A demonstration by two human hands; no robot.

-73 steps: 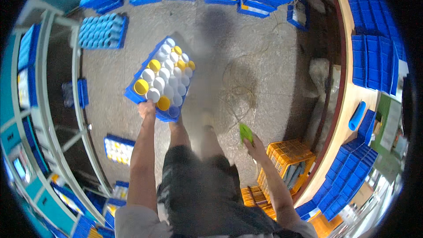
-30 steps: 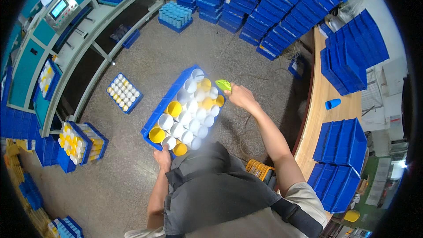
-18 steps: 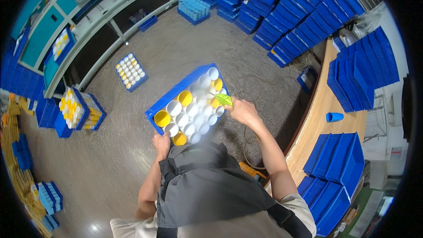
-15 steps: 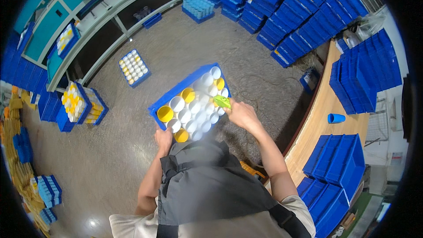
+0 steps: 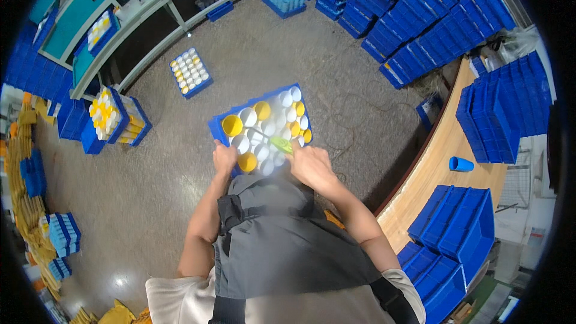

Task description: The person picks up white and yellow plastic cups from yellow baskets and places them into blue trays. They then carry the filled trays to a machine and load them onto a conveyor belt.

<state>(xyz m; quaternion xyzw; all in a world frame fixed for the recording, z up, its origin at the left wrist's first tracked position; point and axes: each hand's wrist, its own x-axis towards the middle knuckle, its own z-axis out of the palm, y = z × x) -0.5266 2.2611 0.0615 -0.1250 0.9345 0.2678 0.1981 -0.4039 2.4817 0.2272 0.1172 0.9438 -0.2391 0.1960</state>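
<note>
In front of my waist, a blue crate (image 5: 218,132) holds rows of upright open-topped tubes, mostly white tubes (image 5: 247,116) with some yellow tubes (image 5: 232,125) among them. My left hand (image 5: 225,157) is closed on the crate's near-left edge; part of its fingers is hidden there. With my right hand (image 5: 312,167) I grip a bright green-handled tool (image 5: 280,144) whose thin shaft points left across the tubes. Its exact kind is unclear. A hazy patch in the picture blurs the middle tubes.
A wooden bench (image 5: 414,195) on the right carries blue crates (image 5: 459,219) and a blue cup (image 5: 461,164). Crate stacks (image 5: 432,21) rise at the back right. Another tube-filled crate (image 5: 191,72) lies on the floor ahead, and stacked tube crates (image 5: 120,117) stand left by a teal machine (image 5: 84,0).
My right hand has moved left and nearer to me with the green-handled tool, whose shaft now lies over the middle tubes. The left hand still grips the crate; the whole view has shifted slightly.
</note>
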